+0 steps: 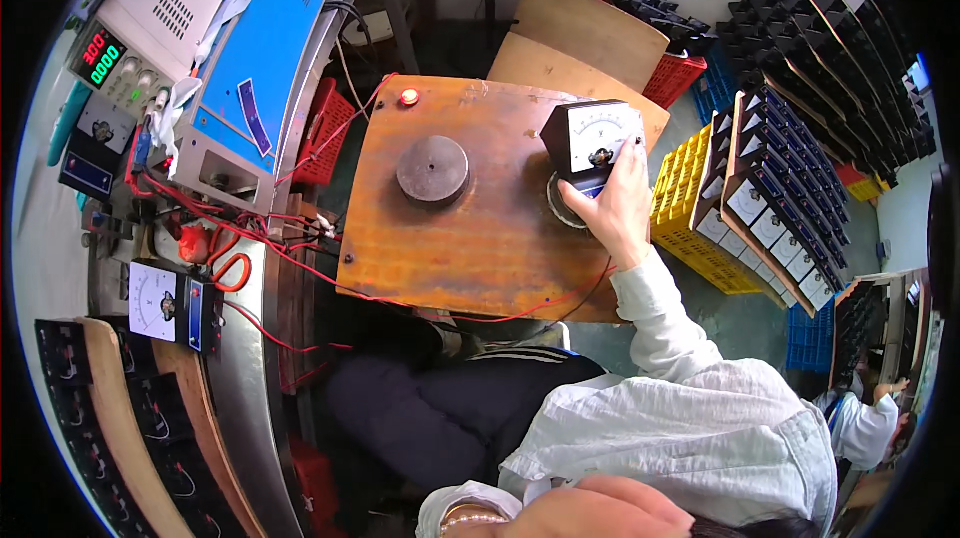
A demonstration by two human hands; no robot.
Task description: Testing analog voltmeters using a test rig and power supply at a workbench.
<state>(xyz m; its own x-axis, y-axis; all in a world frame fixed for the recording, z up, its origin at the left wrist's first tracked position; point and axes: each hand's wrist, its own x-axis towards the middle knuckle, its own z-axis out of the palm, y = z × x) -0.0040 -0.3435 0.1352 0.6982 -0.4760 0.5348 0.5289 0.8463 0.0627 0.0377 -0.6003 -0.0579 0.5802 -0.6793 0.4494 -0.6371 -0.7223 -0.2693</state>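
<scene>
Head view: right hand (622,200), grip closed around a black dial meter (598,128), thumb low at front, fingers along its side; meter at a round base (557,206) on the wooden bench (480,258), contact unclear; left hand (600,510) at lower edge, grip hidden, cannot tell; likely risks: one-sided hold lets meter tip, red lead (430,311) snags sleeve (662,326)

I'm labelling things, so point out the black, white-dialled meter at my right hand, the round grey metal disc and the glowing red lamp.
Black, white-dialled meter (592,132): head view, on its dial face.
Round grey metal disc (432,170): head view, on its flat top.
Glowing red lamp (409,97): head view, on its lit centre.
</scene>
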